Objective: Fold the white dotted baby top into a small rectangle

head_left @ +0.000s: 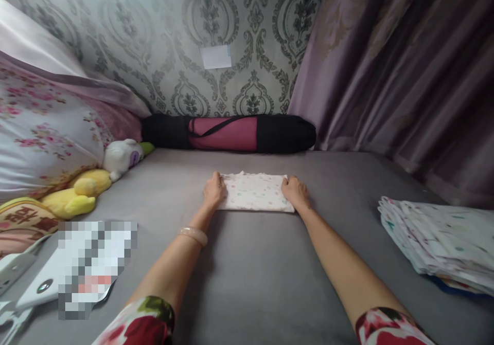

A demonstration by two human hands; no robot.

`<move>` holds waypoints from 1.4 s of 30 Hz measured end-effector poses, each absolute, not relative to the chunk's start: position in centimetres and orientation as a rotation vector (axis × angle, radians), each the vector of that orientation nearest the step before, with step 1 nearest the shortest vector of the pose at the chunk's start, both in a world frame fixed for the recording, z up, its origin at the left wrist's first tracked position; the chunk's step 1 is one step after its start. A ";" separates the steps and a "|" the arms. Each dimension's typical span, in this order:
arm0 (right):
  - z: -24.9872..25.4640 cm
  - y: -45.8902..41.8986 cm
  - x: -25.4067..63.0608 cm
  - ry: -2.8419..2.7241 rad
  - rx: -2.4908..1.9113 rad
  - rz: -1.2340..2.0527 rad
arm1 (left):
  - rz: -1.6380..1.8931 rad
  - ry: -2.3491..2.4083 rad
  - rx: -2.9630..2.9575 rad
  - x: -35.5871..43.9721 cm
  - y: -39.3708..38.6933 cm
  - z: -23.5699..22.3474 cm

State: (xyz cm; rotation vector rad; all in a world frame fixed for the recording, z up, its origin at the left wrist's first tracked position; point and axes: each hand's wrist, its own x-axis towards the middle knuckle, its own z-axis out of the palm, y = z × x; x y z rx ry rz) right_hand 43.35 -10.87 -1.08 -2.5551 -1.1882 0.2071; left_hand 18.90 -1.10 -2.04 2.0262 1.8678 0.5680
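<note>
As it lies at the centre of the frame, the patterned cloth (254, 193) looks light and soft, best held by its side edges, where my left hand (215, 189) and right hand (296, 192) pinch it.

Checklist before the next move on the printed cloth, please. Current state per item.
1. Left hand on the printed cloth, left end: ok
2. Right hand on its right end: ok
3. Far edge straight: not ok, small bumps show
4. Bracelet off the printed cloth: ok
5. Folded stack at right apart from both hands: ok
6. Inner layers free of creases: cannot tell, hidden
</note>
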 end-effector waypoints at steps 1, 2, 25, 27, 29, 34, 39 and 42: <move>-1.1 -10.7 43.4 -1.171 -2.561 0.225 | 0.553 1.890 2.028 19.0 -1.0 -2.1; -1.1 -10.6 43.5 -1.151 -2.568 0.237 | 0.533 1.916 2.032 19.0 -0.9 -2.2; 0.0 -11.8 39.1 -1.559 -2.228 -0.118 | 0.634 1.722 2.434 20.8 -5.0 -1.2; -0.4 -11.6 36.7 -1.790 -2.114 -0.125 | 0.545 1.644 2.510 22.2 -6.0 -1.1; -0.7 -11.2 35.2 -1.930 -2.069 -0.055 | 0.465 1.608 2.535 23.1 -6.7 -1.0; -1.6 -10.3 34.8 -2.005 -2.110 0.041 | 0.370 1.586 2.606 23.9 -6.7 -1.6; -3.1 -10.1 35.6 -2.011 -2.132 0.032 | 0.305 1.578 2.661 23.9 -6.1 -3.1; -3.5 -10.1 35.6 -1.996 -2.137 0.030 | 0.264 1.576 2.655 23.9 -5.9 -3.5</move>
